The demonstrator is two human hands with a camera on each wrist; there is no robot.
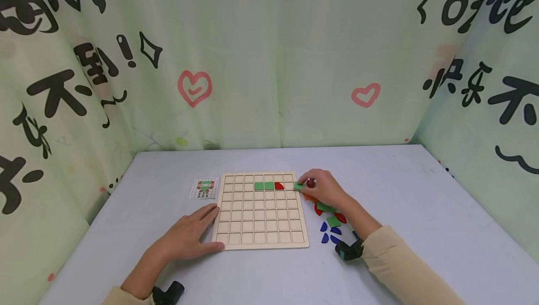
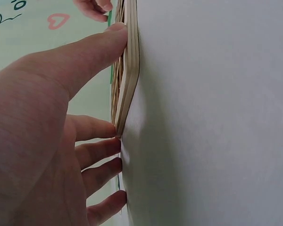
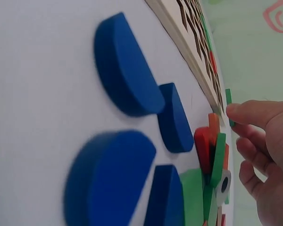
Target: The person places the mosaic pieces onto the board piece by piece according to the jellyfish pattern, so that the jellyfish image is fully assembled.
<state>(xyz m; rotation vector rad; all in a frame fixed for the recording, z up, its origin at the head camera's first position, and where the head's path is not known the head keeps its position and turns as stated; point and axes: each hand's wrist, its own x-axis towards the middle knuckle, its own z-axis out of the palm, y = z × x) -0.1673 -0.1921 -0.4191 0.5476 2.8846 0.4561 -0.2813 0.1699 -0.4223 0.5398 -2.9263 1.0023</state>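
Resting with its fingers nearly straight, the left hand (image 1: 189, 235) touched the left edge of the wooden grid board (image 1: 259, 226), and its thumb lay at the near left corner of this board. The right hand (image 1: 327, 189) pinched a green square (image 1: 297, 186) between thumb and fingers, at the right edge of the board, near its far corner; whether this square touched the wood, one could not tell. On the board, in the second row from the far edge, two green tiles (image 1: 264, 186) sat side by side, and a red rounded piece (image 1: 279, 186) sat just to the right of them. Beside the board on its right lay orange pieces (image 1: 310, 198), partly hidden under the right hand, then red pieces (image 1: 340, 218) and green pieces (image 1: 333, 221) close together, and nearer to the person, four blue pieces (image 1: 324, 226) with one curved side. To the left of the board, near its far corner, a picture card (image 1: 205, 188) lay flat on the white table (image 1: 261, 277).
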